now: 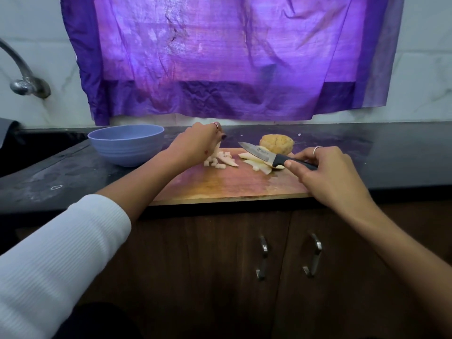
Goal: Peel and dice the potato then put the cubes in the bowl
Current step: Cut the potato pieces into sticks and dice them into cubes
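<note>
On the wooden cutting board [227, 184] lie small potato cubes [216, 163] and pale potato slices [256, 165]. My left hand [195, 145] hovers over the cubes and pinches a pale potato piece that hangs below its fingers. My right hand [325, 170] grips the black handle of a knife [263, 155], whose blade points left over the slices. An unpeeled potato piece [277, 144] sits behind the knife at the board's far edge. A blue bowl [126, 148] stands left of the board; its inside is hidden.
The board lies on a dark countertop [391, 155] that runs to the front edge. A sink [36, 148] and tap [22, 77] are at the far left. A purple cloth [220, 57] hangs on the wall behind. Cabinet doors with handles [263, 260] are below.
</note>
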`<state>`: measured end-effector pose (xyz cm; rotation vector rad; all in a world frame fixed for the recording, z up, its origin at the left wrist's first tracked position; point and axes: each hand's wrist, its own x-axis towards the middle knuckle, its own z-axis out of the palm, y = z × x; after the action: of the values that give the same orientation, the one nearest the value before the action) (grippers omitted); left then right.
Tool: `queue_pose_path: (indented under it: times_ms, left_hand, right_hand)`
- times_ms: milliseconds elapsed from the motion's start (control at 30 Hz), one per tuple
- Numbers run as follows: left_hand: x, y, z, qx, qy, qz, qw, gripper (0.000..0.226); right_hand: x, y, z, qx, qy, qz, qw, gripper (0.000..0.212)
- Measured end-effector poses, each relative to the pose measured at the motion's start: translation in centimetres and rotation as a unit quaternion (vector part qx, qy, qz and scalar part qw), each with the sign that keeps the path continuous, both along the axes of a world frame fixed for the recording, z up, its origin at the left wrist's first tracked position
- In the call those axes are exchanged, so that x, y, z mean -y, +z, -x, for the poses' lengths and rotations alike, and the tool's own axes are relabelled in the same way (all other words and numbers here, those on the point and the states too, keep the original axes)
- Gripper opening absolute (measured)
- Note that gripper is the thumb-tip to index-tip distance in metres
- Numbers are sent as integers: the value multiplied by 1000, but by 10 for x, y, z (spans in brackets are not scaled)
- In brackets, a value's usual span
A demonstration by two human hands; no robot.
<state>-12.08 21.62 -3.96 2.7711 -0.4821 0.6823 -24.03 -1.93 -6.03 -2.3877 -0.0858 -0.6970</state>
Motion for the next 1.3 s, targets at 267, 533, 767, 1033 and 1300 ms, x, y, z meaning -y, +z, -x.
queue_pose_path:
  times_ms: [267,533,767,1033,1300]
  left_hand:
    - [-15,6,34,52,-81,356,929,19]
    - [-36,-17,115,-14,13,327,945,8]
    - [-43,-43,129,26,125,253,959,18]
    - [-42,-53,130,65,110,294,947,18]
    - [-44,-57,131,63,107,294,948,21]
  right_hand:
    - [3,5,17,-33,18,61,997,25]
    - [-30,11,22,-13,32,88,996,13]
    - [-61,4,36,-26,71,179,981,22]
    - [-64,6,36,-56,88,215,971,37]
    - [-68,12,31,-25,108,206,972,39]
